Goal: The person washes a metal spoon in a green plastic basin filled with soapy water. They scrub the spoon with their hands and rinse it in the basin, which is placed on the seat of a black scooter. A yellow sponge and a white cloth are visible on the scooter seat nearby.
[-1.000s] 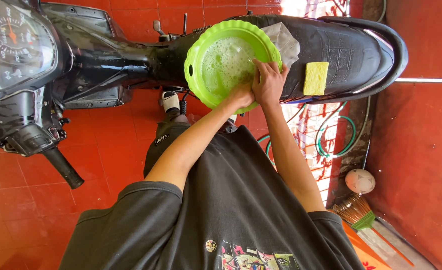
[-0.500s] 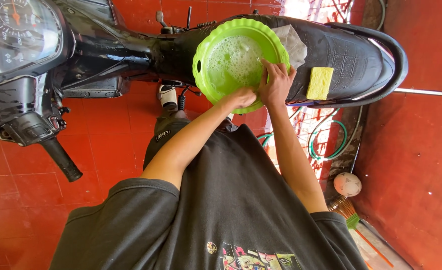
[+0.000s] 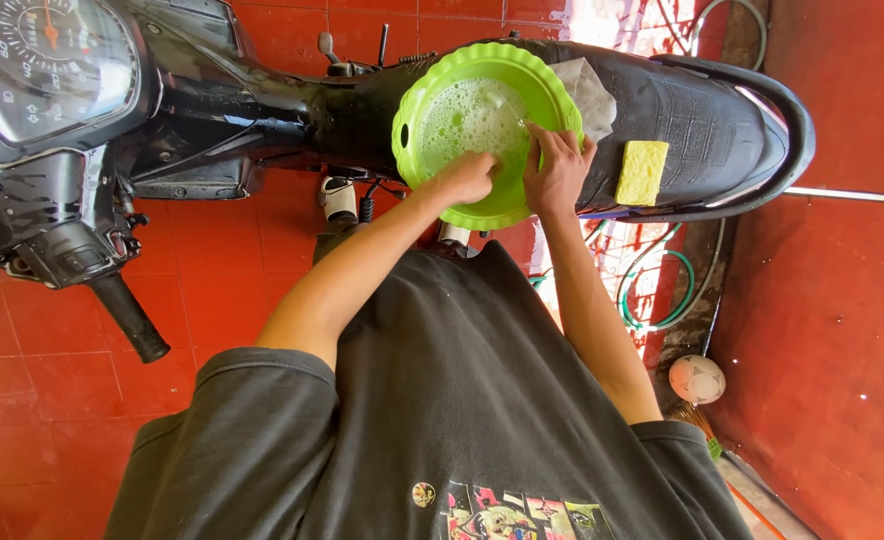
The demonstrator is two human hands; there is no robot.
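A bright green plastic basin (image 3: 432, 95) with foamy water stands on the black seat (image 3: 702, 120) of a wet motorcycle. My left hand (image 3: 467, 178) is curled in a fist at the basin's near rim. My right hand (image 3: 559, 170) lies over the same rim just to the right, fingers reaching into the basin. Whether either hand holds something small is hidden. A yellow sponge (image 3: 642, 172) lies on the seat right of my right hand. A grey cloth (image 3: 592, 95) sits under the basin's right edge.
The motorcycle's speedometer (image 3: 47, 50) and handlebar grip (image 3: 127, 318) are at the left. The floor is red tile (image 3: 232, 270). A green hose (image 3: 662, 295) coils by the red wall, with a small ball (image 3: 697, 380) and a broom (image 3: 697, 420) below it.
My two hands stay at the basin's near rim and have drawn slightly apart. The basin, sponge and cloth have not moved on the seat.
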